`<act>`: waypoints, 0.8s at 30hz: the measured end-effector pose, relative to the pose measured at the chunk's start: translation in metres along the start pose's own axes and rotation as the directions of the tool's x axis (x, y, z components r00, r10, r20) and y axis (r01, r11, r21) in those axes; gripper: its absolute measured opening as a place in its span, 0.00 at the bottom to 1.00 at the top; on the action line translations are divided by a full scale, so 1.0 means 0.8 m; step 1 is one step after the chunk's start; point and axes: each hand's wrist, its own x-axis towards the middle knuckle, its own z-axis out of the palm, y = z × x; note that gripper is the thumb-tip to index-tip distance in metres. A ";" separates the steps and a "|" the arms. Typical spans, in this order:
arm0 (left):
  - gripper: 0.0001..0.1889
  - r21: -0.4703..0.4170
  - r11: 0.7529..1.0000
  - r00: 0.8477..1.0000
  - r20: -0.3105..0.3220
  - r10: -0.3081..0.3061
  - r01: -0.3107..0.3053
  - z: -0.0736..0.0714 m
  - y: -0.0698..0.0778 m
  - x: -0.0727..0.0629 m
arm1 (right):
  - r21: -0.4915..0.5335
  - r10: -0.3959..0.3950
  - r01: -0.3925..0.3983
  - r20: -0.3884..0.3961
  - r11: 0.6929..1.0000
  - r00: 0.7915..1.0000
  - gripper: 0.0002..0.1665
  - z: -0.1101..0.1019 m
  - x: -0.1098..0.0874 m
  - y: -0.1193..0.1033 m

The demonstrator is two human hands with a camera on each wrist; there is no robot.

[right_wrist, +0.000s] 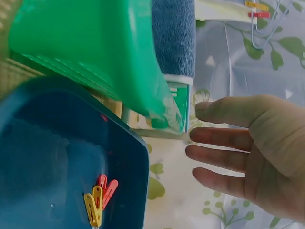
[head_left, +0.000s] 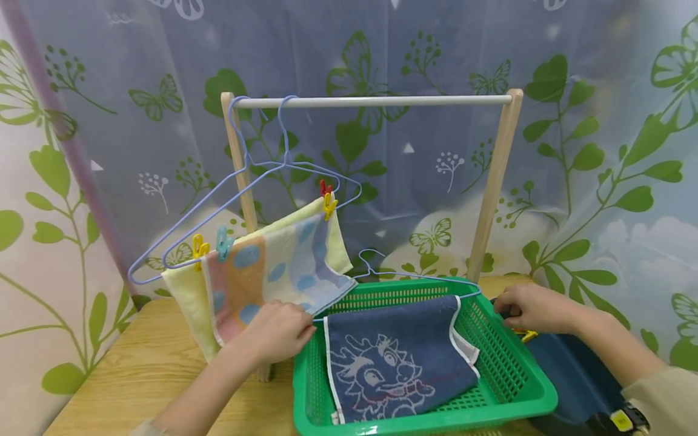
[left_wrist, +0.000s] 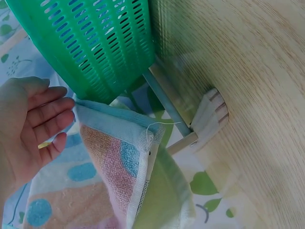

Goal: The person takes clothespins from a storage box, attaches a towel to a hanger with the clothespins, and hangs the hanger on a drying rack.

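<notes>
Towel (head_left: pixel 403 357), navy with white trim, draped over blue hanger (head_left: pixel 372 270) in green basket (head_left: pixel 537 407); left hand (head_left: pixel 280 330) near hanger's left end, fingers loosely curved, slightly apart, right hand (head_left: pixel 537 309) beside basket's right rim, fingers spread, nothing visibly pinched in either. Probably best to level the towel on the hanger first, steady that end with left hand, then take one peg (right_wrist: pixel 90 210) at a time from dark blue bin (right_wrist: pixel 43 191), clipping close to each top corner without bunching.
</notes>
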 end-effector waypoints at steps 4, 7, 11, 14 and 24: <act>0.20 -0.008 1.000 1.000 0.012 -0.009 0.009 0.000 0.000 0.001 | -0.015 -0.016 0.017 0.040 1.000 0.999 0.10 0.007 -0.006 -0.006; 0.20 0.009 1.000 1.000 0.014 -0.013 0.013 -0.001 0.000 0.001 | -0.032 -0.007 0.009 0.048 0.999 0.999 0.11 0.011 -0.008 -0.008; 0.19 0.098 0.995 1.000 -0.002 -0.018 0.018 -0.001 -0.002 0.000 | -0.051 -0.005 0.007 0.040 0.999 0.999 0.11 0.013 -0.011 -0.009; 0.19 0.156 0.988 0.999 -0.034 -0.012 0.017 -0.001 -0.006 0.003 | -0.061 -0.006 0.008 0.035 0.998 0.999 0.11 0.014 -0.014 -0.008; 0.20 -0.027 0.999 1.000 -0.002 0.022 -0.022 -0.004 -0.009 0.059 | -0.050 -0.027 0.027 0.013 0.998 1.000 0.10 0.015 -0.015 -0.010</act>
